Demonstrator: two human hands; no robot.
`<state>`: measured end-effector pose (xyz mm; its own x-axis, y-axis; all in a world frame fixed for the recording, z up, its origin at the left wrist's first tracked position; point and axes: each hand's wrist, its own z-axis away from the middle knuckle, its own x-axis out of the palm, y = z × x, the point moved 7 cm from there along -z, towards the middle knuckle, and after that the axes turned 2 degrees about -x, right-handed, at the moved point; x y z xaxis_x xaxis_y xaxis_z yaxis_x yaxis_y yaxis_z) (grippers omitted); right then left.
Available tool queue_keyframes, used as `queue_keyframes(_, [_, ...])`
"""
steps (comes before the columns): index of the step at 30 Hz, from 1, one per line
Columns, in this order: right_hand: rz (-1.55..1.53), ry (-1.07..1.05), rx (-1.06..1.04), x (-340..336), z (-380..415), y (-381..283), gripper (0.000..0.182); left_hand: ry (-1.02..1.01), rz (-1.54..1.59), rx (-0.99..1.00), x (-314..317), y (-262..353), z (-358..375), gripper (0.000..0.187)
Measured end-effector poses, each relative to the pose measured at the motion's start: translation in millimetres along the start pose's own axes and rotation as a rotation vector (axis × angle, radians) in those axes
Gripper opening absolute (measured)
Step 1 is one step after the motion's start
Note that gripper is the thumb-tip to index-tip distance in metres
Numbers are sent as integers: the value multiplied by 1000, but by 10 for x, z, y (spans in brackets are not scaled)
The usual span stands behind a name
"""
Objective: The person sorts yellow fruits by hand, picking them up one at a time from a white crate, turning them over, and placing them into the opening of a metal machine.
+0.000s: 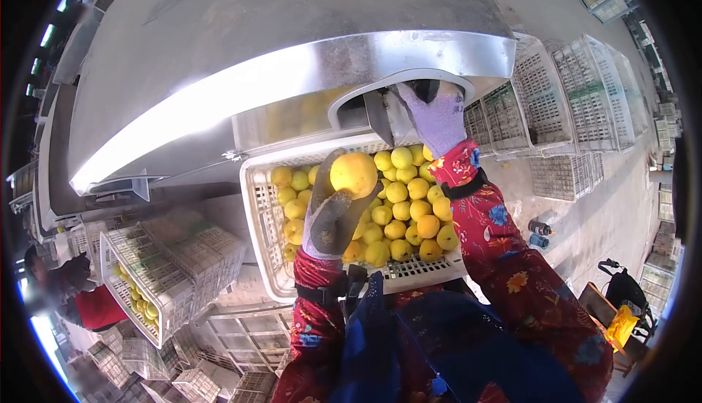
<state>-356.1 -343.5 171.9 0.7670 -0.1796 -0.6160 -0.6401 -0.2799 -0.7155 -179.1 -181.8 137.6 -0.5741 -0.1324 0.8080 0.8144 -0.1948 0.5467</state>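
My left hand (333, 217), in a grey and lilac glove, holds a large yellow fruit (354, 175) above a white plastic crate (259, 235). Many round yellow fruits (397, 213) lie inside that crate. Gloved in lilac, my right hand (436, 114) reaches to the opening (351, 114) in the metal machine (292, 74), just past the crate's far right side. Its fingers are partly hidden in shadow at the opening, so what they hold, if anything, cannot be made out.
Stacked white crates (541, 100) stand at the right. A crate with yellow fruit (135, 297) is at the lower left, near a person in red (99, 308). Two small bottles (540, 233) stand on the floor. A black bag (629, 290) is at the lower right.
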Motion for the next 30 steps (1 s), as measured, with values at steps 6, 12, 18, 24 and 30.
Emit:
queue_keyframes(6, [-336,-299,-228,-301,896,-640,72,-50,56,20,207,-27,-169,60])
queue_keyframes(12, [-145,-96,-215,-229,926,-699,71,62,-350,-74,237,-113,-287,52])
queue_keyframes(18, [30,-6,-51,73,612,-314,65,214,-464,-106,-108,-41,-224,54])
queue_keyframes(24, [193,69,-81,242,166,-175,57,530,-918,-118,-1387,30,231,50])
queue_keyframes(30, [61,-127,124,10,-59,-302,51,725,-1972,-668,-2325,-123,380,87])
